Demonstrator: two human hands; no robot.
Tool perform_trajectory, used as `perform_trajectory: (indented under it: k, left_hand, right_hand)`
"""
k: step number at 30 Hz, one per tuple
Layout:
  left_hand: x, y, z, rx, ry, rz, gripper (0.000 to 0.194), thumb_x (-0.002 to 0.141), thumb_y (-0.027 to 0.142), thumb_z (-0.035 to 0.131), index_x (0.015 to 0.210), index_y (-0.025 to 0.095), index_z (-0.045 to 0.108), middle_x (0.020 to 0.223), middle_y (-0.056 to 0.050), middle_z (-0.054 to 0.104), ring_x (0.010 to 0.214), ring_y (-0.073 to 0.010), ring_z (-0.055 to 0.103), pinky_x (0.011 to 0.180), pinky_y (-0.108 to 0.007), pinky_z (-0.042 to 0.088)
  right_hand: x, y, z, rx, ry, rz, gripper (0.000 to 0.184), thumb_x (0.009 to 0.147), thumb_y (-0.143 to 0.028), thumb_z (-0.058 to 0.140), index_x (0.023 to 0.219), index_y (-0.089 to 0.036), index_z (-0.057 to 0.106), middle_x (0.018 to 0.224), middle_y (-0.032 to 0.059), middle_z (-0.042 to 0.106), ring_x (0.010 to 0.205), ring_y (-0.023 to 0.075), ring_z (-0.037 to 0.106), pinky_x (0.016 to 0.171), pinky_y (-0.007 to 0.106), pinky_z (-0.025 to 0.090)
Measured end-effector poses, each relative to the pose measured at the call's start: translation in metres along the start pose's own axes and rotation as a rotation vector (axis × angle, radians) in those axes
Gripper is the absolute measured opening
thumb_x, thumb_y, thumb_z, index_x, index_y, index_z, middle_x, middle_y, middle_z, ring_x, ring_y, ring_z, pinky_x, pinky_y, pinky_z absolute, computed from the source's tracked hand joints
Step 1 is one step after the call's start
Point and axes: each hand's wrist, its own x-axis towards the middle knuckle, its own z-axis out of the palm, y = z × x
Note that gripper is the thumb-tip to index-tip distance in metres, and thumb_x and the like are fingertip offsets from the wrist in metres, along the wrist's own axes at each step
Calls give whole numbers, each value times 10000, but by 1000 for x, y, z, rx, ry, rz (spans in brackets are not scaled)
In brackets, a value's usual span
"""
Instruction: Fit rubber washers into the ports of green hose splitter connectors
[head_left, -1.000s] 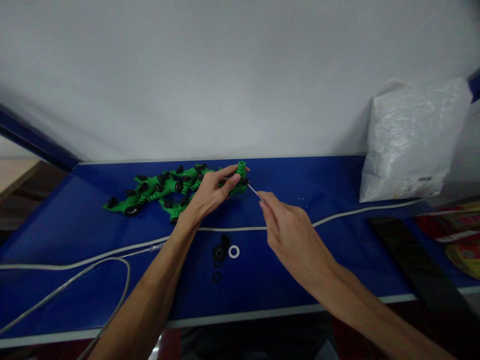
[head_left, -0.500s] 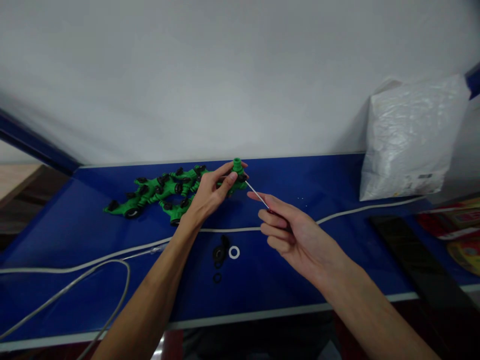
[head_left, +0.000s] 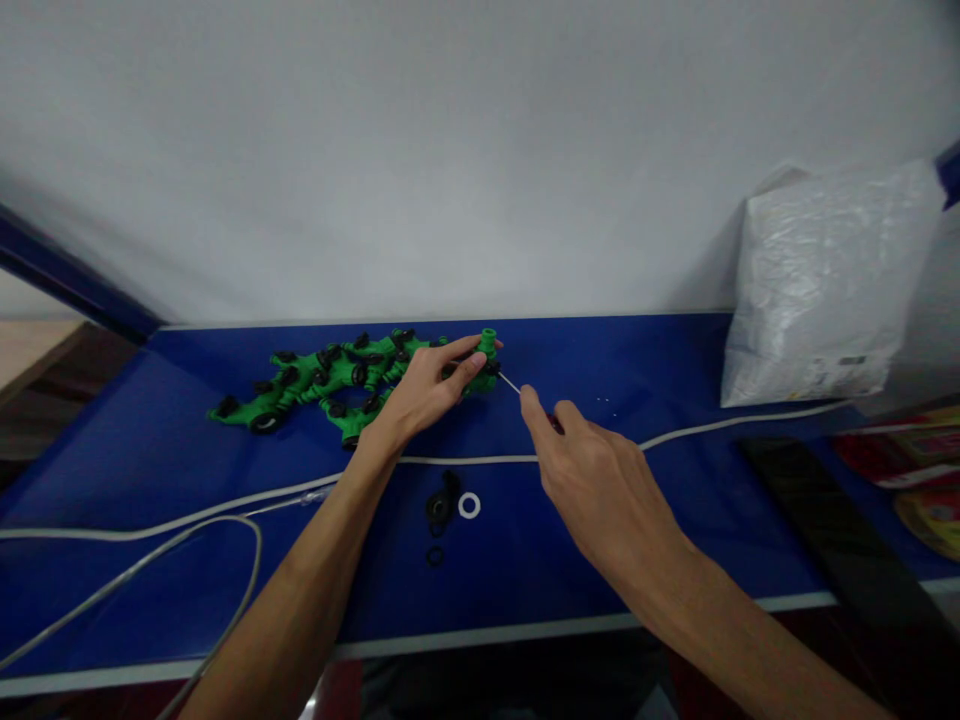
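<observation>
My left hand is closed on a green plastic hose fitting with black parts, its open spout pointing up. My right hand, palm turned down, is wrapped round the dark red handle of a screwdriver. The thin metal shaft reaches to the black part on the fitting's right side; the very tip is too small to make out. To the left of my left hand lie several more green fittings with black levers. Nearer to me are a black lever piece, a white ring and a small black ring.
A white cable crosses the blue tabletop, with a loop of cable at the left. A plastic-wrapped white package leans on the wall at right. A long black object lies at the front right beside colourful packets.
My right hand has rolled from palm up to palm down round the screwdriver. My left hand and the green fitting have shifted slightly right and toward me.
</observation>
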Motion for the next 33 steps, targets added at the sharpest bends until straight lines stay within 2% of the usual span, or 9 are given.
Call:
perform_trajectory:
  k: [4,7,10,15,19,23,27,30,33]
  left_hand:
    - [-1,-2,-1,-18,-29,-38,592,954,571,495,1366,170,638,1222,-122,722,781,-204,679,582,-263,470]
    - [-2,-1,-3,-17,-39,-43,600,952,579,494,1365,168,640,1147,-117,744,779,-211,676,570,-261,461]
    - [-2,-1,-2,-18,-33,-34,593,950,574,500,1345,160,655,1209,-127,721,813,-222,680,575,-263,461]
    - [-3,1,0,-81,-27,6,570,953,553,511,1351,168,645,1074,-104,747,806,-205,657,573,-249,455]
    - [0,5,1,-316,-74,-76,544,948,515,529,1372,185,616,1119,-118,739,600,-114,565,476,-225,374]
    - [3,4,-1,-590,-185,-249,537,918,479,529,1302,128,662,1103,-177,743,487,-89,517,389,-231,226]
    - [4,-1,-3,-731,-248,-287,500,906,428,516,1244,109,699,1095,-181,746,499,-97,539,397,-244,223]
    - [3,-3,-3,-763,-261,-284,494,900,412,536,1254,102,689,1098,-185,745,516,-103,547,415,-248,240]
    - [3,-3,-2,-745,-260,-277,480,890,404,568,1250,109,686,1080,-178,747,536,-107,557,440,-245,266]
  right_hand:
    - [2,-5,1,120,-27,17,610,876,50,420,1475,-48,488,926,172,704,594,241,674,509,328,450]
    - [2,-4,6,435,68,71,486,943,-30,407,1403,-48,565,867,140,712,659,232,671,599,345,470]
    - [2,-1,9,835,129,195,372,1006,-199,423,1258,-98,677,684,49,651,555,169,580,557,310,418]
    - [4,1,2,1712,-86,579,328,961,-363,574,1198,-158,671,501,-120,277,391,71,228,383,204,210]
    - [1,1,-7,2179,-243,616,227,935,-351,642,1069,-171,677,521,-129,278,424,46,117,378,173,165]
    - [-18,0,-4,2230,-308,559,255,954,-454,623,982,-201,640,534,-111,367,407,39,154,380,172,187]
    - [-42,6,19,2109,-170,570,284,961,-491,610,897,-217,574,657,-66,504,474,63,341,477,215,357]
    - [-55,15,39,1846,-97,479,336,947,-518,614,821,-213,553,689,-31,538,587,113,486,571,252,413]
    - [-66,18,51,1467,-101,436,341,979,-522,543,852,-211,602,697,-22,520,620,132,498,588,260,408]
